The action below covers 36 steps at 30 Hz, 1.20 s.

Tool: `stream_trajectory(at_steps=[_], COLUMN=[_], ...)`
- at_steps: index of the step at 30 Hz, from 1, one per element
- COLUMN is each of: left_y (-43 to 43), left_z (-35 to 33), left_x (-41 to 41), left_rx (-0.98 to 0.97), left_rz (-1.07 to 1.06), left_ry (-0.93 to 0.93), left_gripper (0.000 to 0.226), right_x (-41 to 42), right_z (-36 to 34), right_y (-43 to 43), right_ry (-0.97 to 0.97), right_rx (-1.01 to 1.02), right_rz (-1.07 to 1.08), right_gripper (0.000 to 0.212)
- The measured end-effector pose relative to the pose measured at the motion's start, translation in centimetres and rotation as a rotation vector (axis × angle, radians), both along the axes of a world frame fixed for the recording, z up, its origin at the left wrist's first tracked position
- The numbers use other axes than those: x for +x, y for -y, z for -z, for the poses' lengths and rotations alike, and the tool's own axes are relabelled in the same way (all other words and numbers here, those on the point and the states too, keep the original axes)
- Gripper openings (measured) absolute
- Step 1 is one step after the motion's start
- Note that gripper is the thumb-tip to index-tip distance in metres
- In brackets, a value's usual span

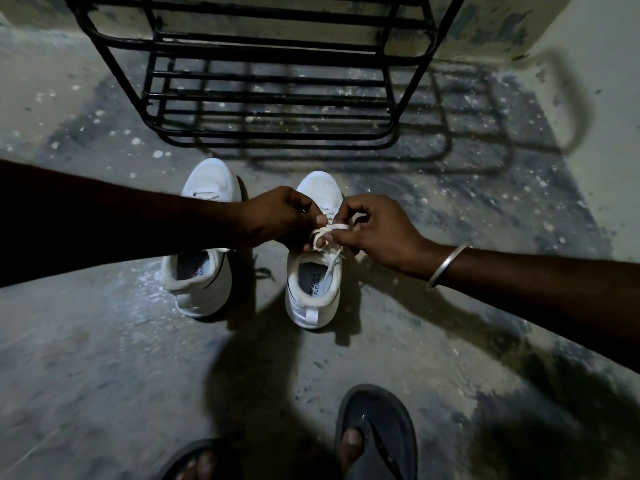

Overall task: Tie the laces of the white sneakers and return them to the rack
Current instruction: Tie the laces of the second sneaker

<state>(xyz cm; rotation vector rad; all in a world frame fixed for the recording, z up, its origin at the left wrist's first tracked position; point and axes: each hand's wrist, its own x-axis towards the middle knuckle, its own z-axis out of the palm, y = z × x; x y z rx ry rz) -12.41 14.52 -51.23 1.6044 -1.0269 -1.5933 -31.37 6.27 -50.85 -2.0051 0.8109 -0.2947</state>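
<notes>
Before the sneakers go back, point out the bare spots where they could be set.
The rack's visible bar shelves hold nothing. Bare floor lies left of the left sneaker and between the rack and both toes. It is crowded at the right sneaker, where both hands' fingers hold the laces.

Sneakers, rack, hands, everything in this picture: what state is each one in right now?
Right sneaker: upright on the floor, laces mid-tie.
Laces: looped, pinched between both hands, knot unfinished.
Left sneaker: upright on the floor, untouched; its laces are hidden by the arm.
Left hand: closed on the laces.
Right hand: closed on the laces.
Rack: standing, visible shelves bare.
Bangle: on the right wrist.
</notes>
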Motion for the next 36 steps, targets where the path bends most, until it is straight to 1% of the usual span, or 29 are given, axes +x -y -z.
stream_trajectory(at_steps=[4, 5, 6, 7, 8, 12, 15, 18, 20, 22, 24, 27, 29, 32, 34, 36], left_y=[0.1, 0.2, 0.2, 0.2, 0.1, -0.1, -0.1, -0.1, -0.4, -0.9, -1.2, -1.2, -1.0, -0.6, -0.1, 0.3], left_z=[0.1, 0.1, 0.0, 0.1, 0.0, -0.3, -0.3, -0.7, -1.1, -1.4, -1.8, -2.4, -2.9, -3.4, -3.7, -3.9], left_x=[0.1, 0.1, 0.0, 0.0, -0.1, -0.2, -0.3, -0.3, -0.2, -0.3, -0.4, -0.5, -0.7, -0.2, 0.7, 1.5], left_rx=[0.060, 0.077, 0.091, 0.101, 0.107, 0.117, 0.134, 0.132, 0.113, 0.081, 0.008, -0.159, -0.241, -0.228, -0.194, -0.198], left_rz=[-0.024, -0.038, -0.047, -0.054, -0.058, -0.050, -0.069, -0.077, -0.080, -0.073, -0.021, 0.127, 0.203, 0.215, 0.227, 0.249], left_ry=[-0.003, 0.001, 0.004, 0.007, 0.010, 0.021, 0.036, 0.039, 0.013, 0.011, 0.136, 0.468, 0.602, 0.631, 0.621, 0.654], left_gripper=[0.019, 0.020, 0.020, 0.021, 0.022, 0.020, 0.025, 0.023, 0.023, 0.027, 0.037, 0.040, 0.037, 0.034, 0.028, 0.019], right_x=[0.0, 0.1, 0.2, 0.2, 0.2, 0.0, 0.0, 0.2, 0.2, 0.3, 0.4, 0.9, 1.1, 1.0, 1.1, 1.2], right_z=[-0.1, -0.2, -0.2, -0.3, -0.3, -0.4, -0.4, -0.3, -0.2, -0.2, -0.1, 0.1, -0.2, -0.9, -1.2, -1.1], right_y=[-0.8, -1.0, -1.0, -1.0, -1.0, -1.0, -1.1, -1.0, -1.2, -1.4, -1.5, -1.3, -1.2, -1.1, -1.0, -0.7], right_ry=[0.088, 0.109, 0.114, 0.106, 0.092, 0.063, 0.041, 0.008, 0.023, 0.027, 0.007, 0.015, 0.016, 0.003, -0.023, -0.043], right_rx=[-0.278, -0.319, -0.347, -0.369, -0.392, -0.401, -0.393, -0.315, -0.250, -0.206, -0.131, 0.107, 0.232, 0.292, 0.345, 0.448], right_rz=[-0.051, -0.089, -0.131, -0.168, -0.186, -0.182, -0.165, -0.114, -0.091, -0.080, -0.049, 0.050, 0.081, 0.093, 0.096, 0.108], right_gripper=[0.022, 0.022, 0.017, 0.012, 0.012, 0.019, 0.022, 0.019, 0.016, 0.025, 0.031, 0.024, 0.018, 0.013, 0.016, 0.022])
